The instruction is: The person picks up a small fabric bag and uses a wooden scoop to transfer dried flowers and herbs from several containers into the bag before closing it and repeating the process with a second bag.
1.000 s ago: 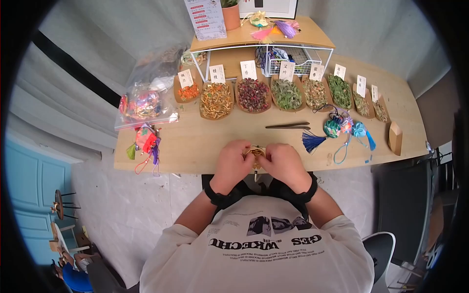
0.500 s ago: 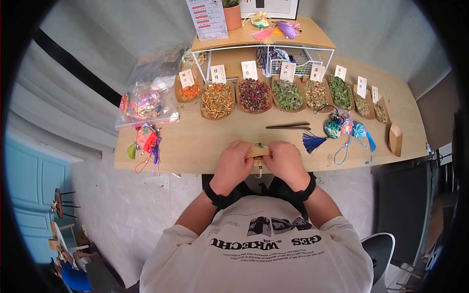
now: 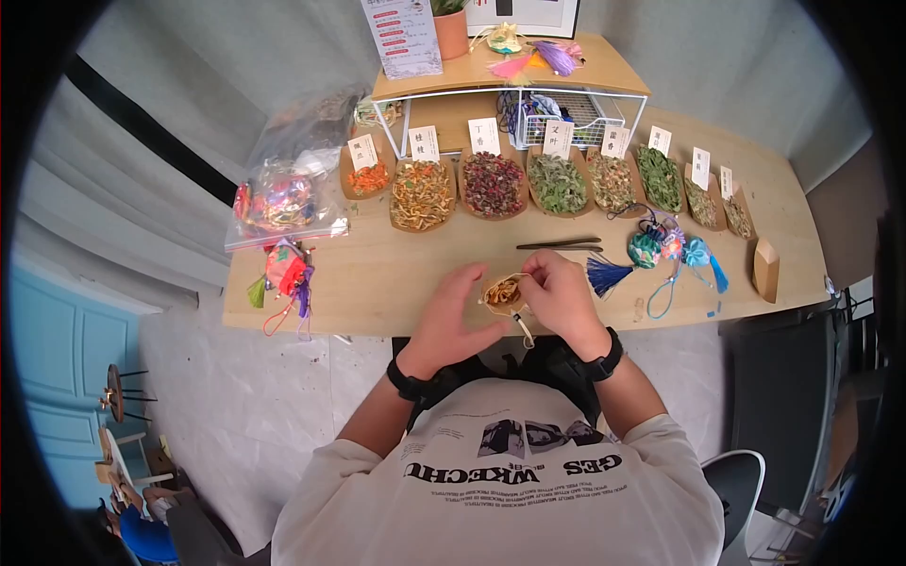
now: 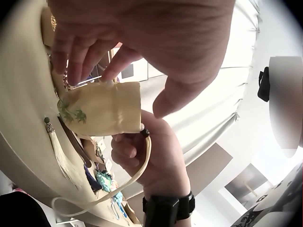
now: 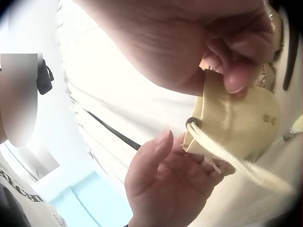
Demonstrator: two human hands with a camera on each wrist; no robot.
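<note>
In the head view the right hand [image 3: 564, 300] pinches the rim of a small cream cloth pouch [image 3: 503, 292], whose open mouth shows yellow-brown dried pieces inside. The left hand [image 3: 447, 323] is at the pouch's left, thumb and fingers spread apart. The left wrist view shows a green pattern on the pouch [image 4: 104, 111] and a looped cream cord with a dark bead. Across the pouch [image 5: 232, 118] in the right wrist view, the thumb and fingers of the right hand close on its edge; the left palm [image 5: 170, 189] faces up beside it.
Labelled paper trays of dried herbs [image 3: 493, 184] line the table's back, before a wooden shelf [image 3: 566, 71]. Dark tweezers [image 3: 559, 244] lie beyond the hands. Tasselled pouches [image 3: 645, 249] lie right; a plastic bag [image 3: 283, 203] and a red pouch [image 3: 284, 267] lie left.
The left hand has let go of the pouch and spread its fingers. The pouch has tilted so its filled mouth shows, and the right hand has shifted slightly up at its rim.
</note>
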